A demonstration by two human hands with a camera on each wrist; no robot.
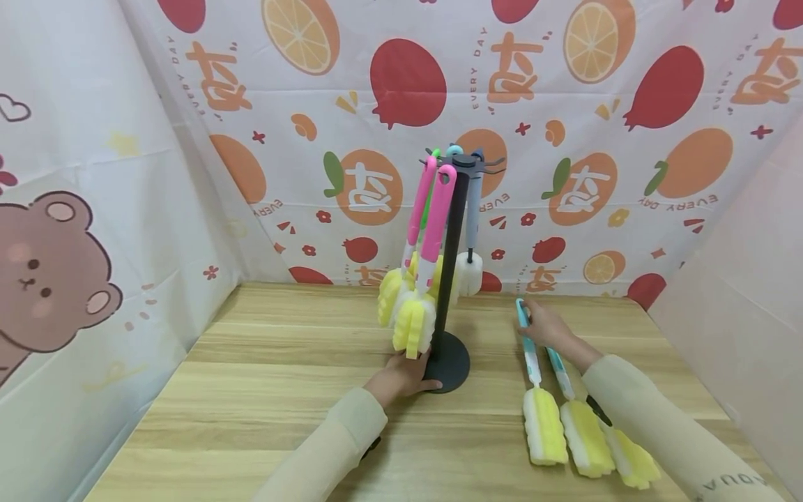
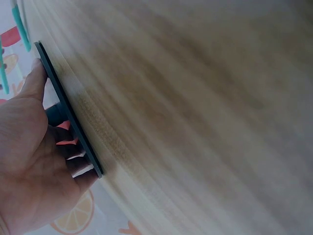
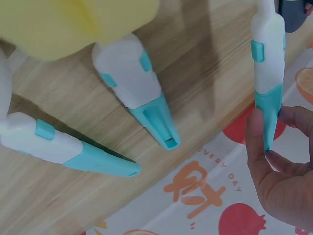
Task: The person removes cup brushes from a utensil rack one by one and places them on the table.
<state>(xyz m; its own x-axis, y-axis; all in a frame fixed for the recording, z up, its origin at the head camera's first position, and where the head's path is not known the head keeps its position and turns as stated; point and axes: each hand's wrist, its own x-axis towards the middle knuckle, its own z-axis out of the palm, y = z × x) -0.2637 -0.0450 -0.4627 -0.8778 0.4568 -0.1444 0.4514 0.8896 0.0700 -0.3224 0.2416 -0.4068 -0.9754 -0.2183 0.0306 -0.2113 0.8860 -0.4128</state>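
The stand (image 1: 449,279) is upright on the wooden table (image 1: 263,376), with pink-handled (image 1: 434,216) and grey-handled (image 1: 473,209) sponge brushes hanging from its hooks. The left hand (image 1: 401,373) lies at the near left edge of the stand's round base (image 1: 453,359); the wrist view shows its thumb (image 2: 36,81) on one side of the base rim (image 2: 68,110) and its fingers (image 2: 73,161) curled around the other, gripping it. To the right of the stand, three teal-handled brushes lie on the table. The right hand (image 1: 544,324) pinches the handle tip of the brush (image 1: 532,369) nearest the stand between thumb (image 3: 257,147) and fingers. The other two brushes (image 1: 574,404) (image 1: 627,453) lie just right of it.
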